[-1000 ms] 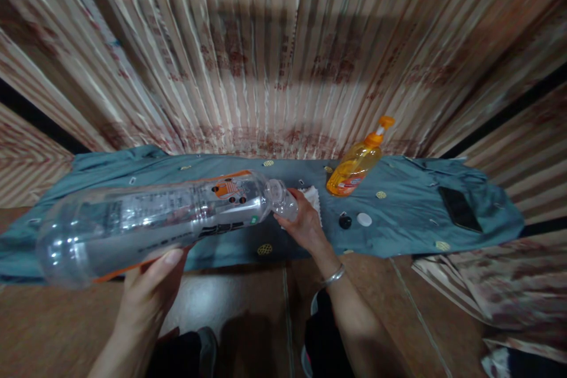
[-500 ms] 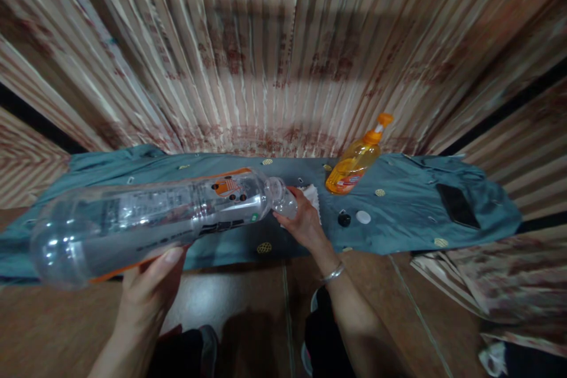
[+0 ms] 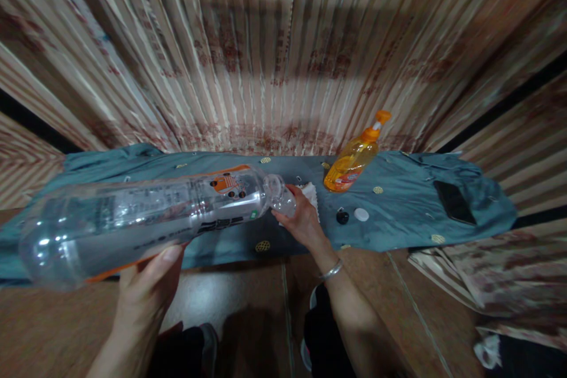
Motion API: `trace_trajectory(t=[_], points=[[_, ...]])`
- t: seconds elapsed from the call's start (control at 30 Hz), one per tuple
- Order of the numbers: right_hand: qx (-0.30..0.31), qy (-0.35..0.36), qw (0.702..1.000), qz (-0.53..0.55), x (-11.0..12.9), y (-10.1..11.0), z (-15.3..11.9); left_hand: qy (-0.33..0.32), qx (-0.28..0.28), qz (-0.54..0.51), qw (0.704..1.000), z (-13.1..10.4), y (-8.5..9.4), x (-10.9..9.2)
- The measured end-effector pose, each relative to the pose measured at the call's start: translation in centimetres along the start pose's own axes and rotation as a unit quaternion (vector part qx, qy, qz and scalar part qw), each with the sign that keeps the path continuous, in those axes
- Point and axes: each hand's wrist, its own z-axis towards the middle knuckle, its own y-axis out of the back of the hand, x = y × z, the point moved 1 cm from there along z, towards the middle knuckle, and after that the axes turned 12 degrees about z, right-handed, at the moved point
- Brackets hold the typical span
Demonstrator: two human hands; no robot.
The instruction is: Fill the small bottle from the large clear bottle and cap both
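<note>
My left hand (image 3: 153, 274) is wrapped round a large clear plastic bottle (image 3: 146, 212) with an orange and grey label. The bottle lies nearly level, its base at the left and its neck end toward the middle. At that neck end, my right hand (image 3: 302, 217) holds a small clear bottle (image 3: 282, 196) with its fingers closed round it. The mouths of both bottles meet or nearly meet; the exact contact is too small to tell. Under and behind my right hand lies a white cloth or tissue (image 3: 312, 194).
On the teal cloth-covered table (image 3: 398, 218) stand an orange pump bottle (image 3: 349, 165), a black cap (image 3: 342, 216) and a white cap (image 3: 361, 214). A dark phone (image 3: 454, 202) lies at the right. A striped curtain (image 3: 274, 53) hangs behind the table.
The view has shifted slightly, so the table things appear a little further left. Both hands keep hold of their bottles in almost the same pose.
</note>
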Motion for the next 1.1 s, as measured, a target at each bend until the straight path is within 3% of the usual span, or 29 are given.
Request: trace_trajectory(t=[0.53, 0.8, 1.1], points=[[-0.001, 0.004, 1.000, 0.006, 0.03, 0.13, 0.00, -0.005, 0.022, 0.009, 1.000, -0.03, -0.15, -0.10], [-0.001, 0.006, 1.000, 0.005, -0.03, 0.14, -0.03, 0.004, -0.007, 0.016, 1.000, -0.18, -0.10, -0.06], [-0.005, 0.004, 1.000, 0.004, -0.06, 0.10, -0.02, 0.000, 0.006, 0.020, 1.000, -0.22, -0.16, -0.27]])
